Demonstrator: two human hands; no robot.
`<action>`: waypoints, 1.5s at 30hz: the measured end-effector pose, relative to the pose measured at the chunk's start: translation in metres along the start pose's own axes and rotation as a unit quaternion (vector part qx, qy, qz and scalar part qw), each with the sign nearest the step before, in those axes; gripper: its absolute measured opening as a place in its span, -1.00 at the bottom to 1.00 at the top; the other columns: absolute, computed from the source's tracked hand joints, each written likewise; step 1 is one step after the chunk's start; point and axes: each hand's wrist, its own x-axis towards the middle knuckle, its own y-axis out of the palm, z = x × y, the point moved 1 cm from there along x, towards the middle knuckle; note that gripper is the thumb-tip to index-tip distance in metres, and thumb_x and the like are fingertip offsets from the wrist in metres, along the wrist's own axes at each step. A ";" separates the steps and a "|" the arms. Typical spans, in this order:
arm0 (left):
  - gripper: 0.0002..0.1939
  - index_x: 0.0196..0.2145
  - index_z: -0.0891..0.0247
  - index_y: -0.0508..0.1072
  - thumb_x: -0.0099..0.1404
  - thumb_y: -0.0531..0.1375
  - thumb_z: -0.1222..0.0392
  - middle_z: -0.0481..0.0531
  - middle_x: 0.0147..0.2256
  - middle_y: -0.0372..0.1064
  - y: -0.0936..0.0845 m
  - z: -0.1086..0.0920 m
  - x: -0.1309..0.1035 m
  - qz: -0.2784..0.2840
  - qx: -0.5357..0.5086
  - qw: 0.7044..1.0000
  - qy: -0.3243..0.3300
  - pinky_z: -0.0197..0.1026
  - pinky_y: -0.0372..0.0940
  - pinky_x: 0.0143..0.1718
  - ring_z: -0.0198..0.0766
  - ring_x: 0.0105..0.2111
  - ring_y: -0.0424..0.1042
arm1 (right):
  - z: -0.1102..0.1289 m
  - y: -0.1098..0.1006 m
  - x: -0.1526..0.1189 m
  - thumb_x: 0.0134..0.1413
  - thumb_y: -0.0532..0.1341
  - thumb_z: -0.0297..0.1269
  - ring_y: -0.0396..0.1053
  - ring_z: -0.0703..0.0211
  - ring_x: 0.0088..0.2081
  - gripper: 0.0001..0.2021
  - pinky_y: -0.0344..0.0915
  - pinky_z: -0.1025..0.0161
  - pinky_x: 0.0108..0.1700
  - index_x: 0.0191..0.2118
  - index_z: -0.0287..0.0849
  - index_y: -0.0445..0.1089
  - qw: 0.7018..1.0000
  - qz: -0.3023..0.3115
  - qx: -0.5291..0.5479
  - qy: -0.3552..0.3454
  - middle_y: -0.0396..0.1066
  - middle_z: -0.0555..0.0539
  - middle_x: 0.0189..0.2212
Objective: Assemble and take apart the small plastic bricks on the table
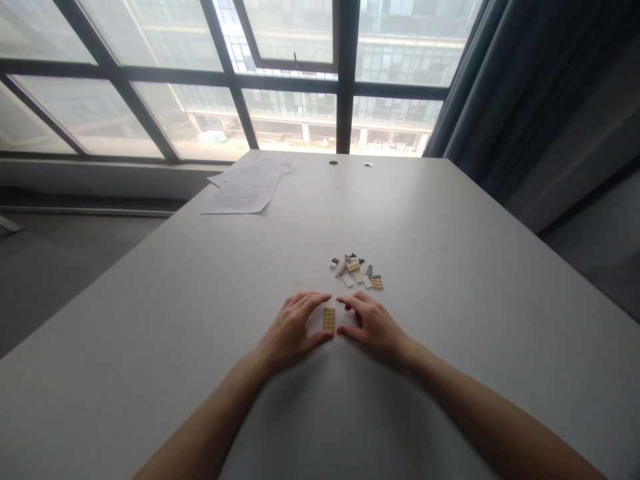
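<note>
A tan building-block plate (pixel 329 319) with rows of studs lies on the white table between my two hands. My left hand (pixel 302 323) curves around its left side, thumb at the near end and fingers stretched past the far end. On the other side, my right hand (pixel 368 324) has its thumb and index finger apart, close to the plate's right edge. Whether the left thumb touches the plate, I cannot tell. Just beyond my hands is a loose pile of small building blocks (pixel 355 268) in tan, white, grey and black.
Printed sheets of paper (pixel 243 192) lie at the table's far left. Two small round fittings (pixel 333 163) sit near the far edge of the white table (pixel 425 227). Large windows stand behind it, and a dark blue curtain (pixel 495 80) hangs at the right.
</note>
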 end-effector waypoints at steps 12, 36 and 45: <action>-0.80 -0.22 0.25 0.47 0.21 0.17 0.14 0.10 -0.29 0.42 0.019 0.005 0.079 -0.058 0.164 0.978 -0.115 -0.06 0.30 -0.17 -0.07 -0.22 0.38 | -0.012 -0.017 -0.037 0.00 0.28 -0.38 0.30 0.25 -0.33 -0.70 0.29 0.28 -0.21 -0.08 -0.12 0.42 0.996 -0.050 0.065 0.039 0.36 -0.05 -0.19; -0.85 -0.31 0.25 0.37 0.37 0.02 0.29 0.04 -0.38 0.41 0.009 -0.060 0.029 -0.101 0.130 0.985 0.050 -0.14 0.23 -0.27 -0.18 -0.34 0.31 | -0.002 -0.001 -0.028 0.08 0.24 -0.13 0.40 0.23 -0.47 -0.71 0.39 0.23 -0.37 -0.14 -0.21 0.39 0.862 -0.184 0.460 0.109 0.43 -0.03 -0.44; -0.95 -0.30 0.24 0.42 0.30 0.15 0.30 -0.01 -0.40 0.43 0.017 -0.056 0.025 -0.159 -0.056 0.985 0.022 -0.26 0.29 -0.32 -0.30 -0.39 0.39 | 0.001 -0.004 -0.032 0.06 0.27 -0.19 0.43 0.24 -0.49 -0.82 0.39 0.29 -0.38 -0.30 -0.21 0.44 0.869 -0.230 0.421 0.119 0.48 -0.02 -0.52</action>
